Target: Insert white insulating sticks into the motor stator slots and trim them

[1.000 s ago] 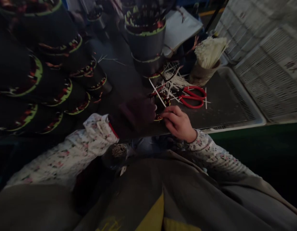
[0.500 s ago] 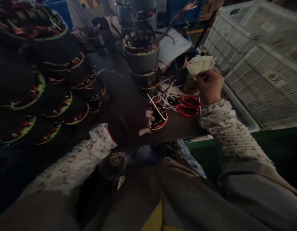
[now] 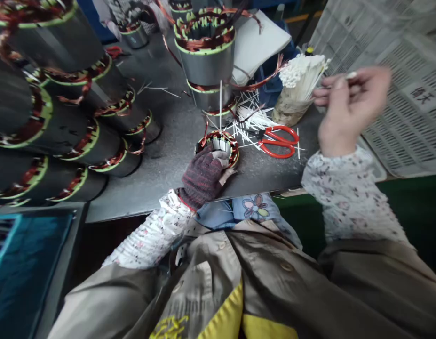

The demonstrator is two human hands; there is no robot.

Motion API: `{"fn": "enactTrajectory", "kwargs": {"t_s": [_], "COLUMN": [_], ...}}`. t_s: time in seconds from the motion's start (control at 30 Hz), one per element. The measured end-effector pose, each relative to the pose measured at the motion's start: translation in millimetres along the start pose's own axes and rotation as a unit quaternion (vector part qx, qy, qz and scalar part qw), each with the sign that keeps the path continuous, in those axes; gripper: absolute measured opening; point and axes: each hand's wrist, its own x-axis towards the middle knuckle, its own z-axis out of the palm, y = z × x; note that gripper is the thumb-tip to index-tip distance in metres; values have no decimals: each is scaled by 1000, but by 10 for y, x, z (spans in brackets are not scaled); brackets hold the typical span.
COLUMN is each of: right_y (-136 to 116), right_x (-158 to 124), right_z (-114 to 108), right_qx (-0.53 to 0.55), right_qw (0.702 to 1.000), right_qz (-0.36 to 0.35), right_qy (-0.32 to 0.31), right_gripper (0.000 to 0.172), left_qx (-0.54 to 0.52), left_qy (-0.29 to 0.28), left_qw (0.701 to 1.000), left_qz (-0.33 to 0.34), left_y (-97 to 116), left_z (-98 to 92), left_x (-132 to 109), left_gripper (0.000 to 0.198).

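My left hand, in a dark knitted glove, grips a small stator with copper windings on the grey table. A white strip stands upright out of the stator. My right hand is raised to the right of a cup of white strips, its fingers pinched on something small and pale that I cannot name; the hand is blurred.
Red-handled scissors lie among loose white strips just right of the stator. Stacks of larger stators fill the table's left side, and another stack stands behind. White plastic crates sit at the right.
My right hand went from the stator to the cup of strips, then rose to the right with its fingers pinched. The left hand stayed on the stator. The view brightened.
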Motion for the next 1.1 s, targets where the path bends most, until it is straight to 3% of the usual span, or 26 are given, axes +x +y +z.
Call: {"fn": "enactTrajectory", "kwargs": {"t_s": [0.1, 0.17, 0.27, 0.37, 0.57, 0.73, 0.83, 0.93, 1.0, 1.1], "right_y": [-513, -772, -963, -985, -960, -953, -945, -945, -956, -995], "right_x": [-318, -613, -1018, -1227, -1177, -1155, -1174, -1159, -1125, -1065], "right_z": [-103, -146, -156, -177, -201, 160, 337, 357, 319, 274], "right_qx": [-1, 9, 113, 155, 135, 138, 164, 200, 200, 178], "right_qw": [997, 988, 961, 953, 937, 934, 916, 888, 885, 902], "right_qz": [-76, -90, -101, -78, -18, 100, 213, 283, 281, 218], "right_qy": [-24, -123, -233, -250, -322, -315, -298, -302, -314, -327], "right_gripper": [12, 14, 16, 18, 27, 30, 34, 35, 35, 32], "left_qx": [40, 68, 91, 101, 118, 65, -42, -172, -178, -125], "left_qy": [-37, -45, -37, -26, -4, 2, 26, 42, 56, 72], "left_qw": [998, 996, 994, 993, 993, 997, 994, 970, 967, 979], "left_qz": [-5, -24, -41, -50, -28, -47, -101, -166, -172, -141], "left_y": [4, 24, 65, 107, 132, 76, 86, 123, 144, 159], "left_z": [-24, -27, -16, -14, -26, 12, 62, 102, 97, 49], "left_x": [20, 21, 10, 3, 14, -55, -104, -95, -53, 16], "left_gripper": [15, 19, 23, 25, 60, 69, 65, 61, 45, 17]}}
